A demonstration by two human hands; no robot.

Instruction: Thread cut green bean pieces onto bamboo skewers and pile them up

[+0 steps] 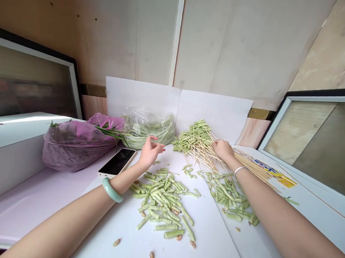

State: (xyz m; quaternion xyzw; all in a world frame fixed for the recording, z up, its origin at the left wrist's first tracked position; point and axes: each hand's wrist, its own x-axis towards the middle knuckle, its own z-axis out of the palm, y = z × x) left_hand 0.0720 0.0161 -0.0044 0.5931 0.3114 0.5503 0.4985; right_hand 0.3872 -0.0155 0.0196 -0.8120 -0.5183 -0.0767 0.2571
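Observation:
My right hand (pixel 223 150) is closed at the stick ends of a heap of skewered green bean pieces (pixel 193 136), its fingertips pinching a bamboo skewer (pixel 211 136). The skewers' bare ends cross each other towards me. My left hand (pixel 150 154) hovers with fingers apart and nothing in them, in front of a clear plastic bag of long beans (pixel 149 131). Cut bean pieces (pixel 164 198) lie loose on the white board between my forearms. A second scatter of bean pieces (pixel 224 191) is partly covered by my right forearm.
A phone (pixel 117 162) lies left of my left hand, beside a purple plastic bag (pixel 76 149) with green stalks. Loose bamboo skewers (pixel 257 170) rest on printed packaging (pixel 285 179) at the right. White panels (pixel 214 112) stand behind. Small brownish bits (pixel 152 257) lie near the front.

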